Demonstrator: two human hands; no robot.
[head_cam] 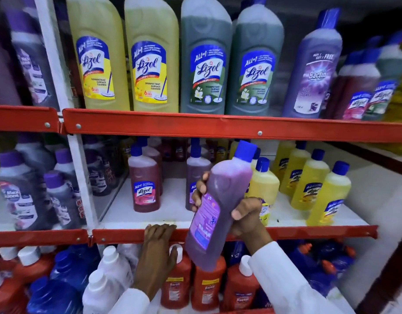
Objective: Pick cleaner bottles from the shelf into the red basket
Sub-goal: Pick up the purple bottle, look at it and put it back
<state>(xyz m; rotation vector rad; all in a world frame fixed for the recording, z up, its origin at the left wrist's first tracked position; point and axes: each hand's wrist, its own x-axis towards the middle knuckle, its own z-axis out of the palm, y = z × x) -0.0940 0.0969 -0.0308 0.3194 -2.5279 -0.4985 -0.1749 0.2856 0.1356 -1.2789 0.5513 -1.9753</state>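
My right hand (245,217) grips a purple cleaner bottle (220,191) with a blue cap, held tilted in front of the middle shelf (163,214). My left hand (160,243) rests flat on the red front edge of that shelf, fingers hooked over the lip. A sliver of red at the bottom edge (247,311) may be the basket; I cannot tell. On the middle shelf stand a pink bottle (144,181), a purple bottle (195,175) behind my fingers, and several yellow bottles (309,180).
The top shelf holds large yellow (148,57) and green (207,62) bottles and a purple Bactin bottle (313,69). The bottom shelf carries red (207,286), white (114,266) and blue (66,268) bottles. A white upright post (82,177) divides the shelving at left.
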